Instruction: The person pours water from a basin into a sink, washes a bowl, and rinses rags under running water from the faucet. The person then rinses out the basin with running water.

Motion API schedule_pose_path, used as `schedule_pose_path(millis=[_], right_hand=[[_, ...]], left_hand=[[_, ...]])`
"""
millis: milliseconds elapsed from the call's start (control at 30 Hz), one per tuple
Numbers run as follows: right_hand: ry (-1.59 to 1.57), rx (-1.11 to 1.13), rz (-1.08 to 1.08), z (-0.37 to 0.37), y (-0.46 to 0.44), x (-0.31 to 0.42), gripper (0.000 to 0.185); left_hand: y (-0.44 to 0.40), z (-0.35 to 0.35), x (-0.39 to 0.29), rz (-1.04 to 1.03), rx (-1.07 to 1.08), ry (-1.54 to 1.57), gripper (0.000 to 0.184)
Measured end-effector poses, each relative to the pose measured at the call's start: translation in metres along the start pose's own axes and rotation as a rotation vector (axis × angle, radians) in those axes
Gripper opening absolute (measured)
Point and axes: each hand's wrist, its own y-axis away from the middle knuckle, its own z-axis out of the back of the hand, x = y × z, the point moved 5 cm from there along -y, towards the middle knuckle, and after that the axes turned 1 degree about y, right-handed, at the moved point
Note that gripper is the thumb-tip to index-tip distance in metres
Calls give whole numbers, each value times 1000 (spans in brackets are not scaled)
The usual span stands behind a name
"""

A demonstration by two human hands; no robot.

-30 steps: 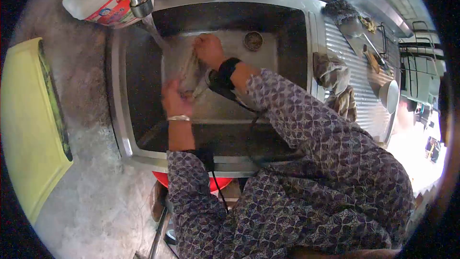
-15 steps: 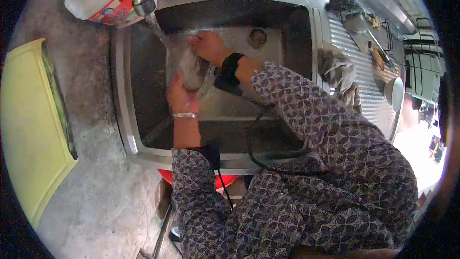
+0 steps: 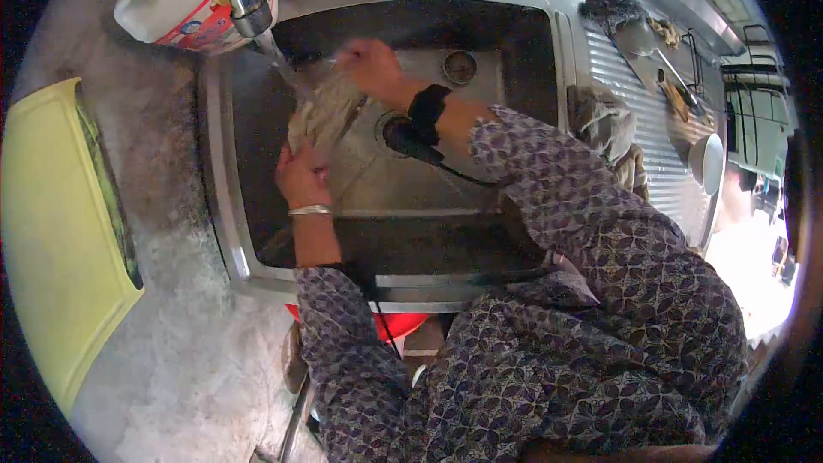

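Note:
A pale, wet cloth (image 3: 327, 111) is stretched between my two hands over the left part of the metal sink (image 3: 403, 199). My left hand (image 3: 302, 178), with a bangle at the wrist, is closed on its lower end. At the upper end, my right hand (image 3: 374, 69) pinches the cloth; its fingertips are a little blurred. Water runs from the faucet (image 3: 250, 15) beside the cloth's upper left side. A round strainer (image 3: 459, 67) lies on the sink floor, right of my right hand.
A white jug (image 3: 176, 0) stands behind the faucet. On the left counter lies a yellow-green board (image 3: 60, 231). Crumpled cloths (image 3: 604, 124) hang at the sink's right edge, beside a ribbed drainboard (image 3: 656, 163) with a white bowl (image 3: 706, 165) and utensils.
The cloth, bunched and blurred before, is now spread wider between my hands. My left hand has shifted slightly left, and my right hand slightly up.

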Motion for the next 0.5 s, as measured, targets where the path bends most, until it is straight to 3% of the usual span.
schedule_pose_path(millis=[167,233,367,433,500], right_hand=[[-3,179,38,5,9,82,24],[64,210,93,7,9,90,25],[-28,241,97,14,3,104,25],[-88,225,131,20,-3,112,26],[53,184,124,26,-9,118,26]], left_hand=[[-53,61,11,-213,-57,-261,29],[-36,38,-7,-363,18,-239,38],[-5,-3,-37,-394,47,-250,34],[-11,-14,-42,-635,230,-1216,30],[-22,-11,-44,-520,238,-1111,30]])
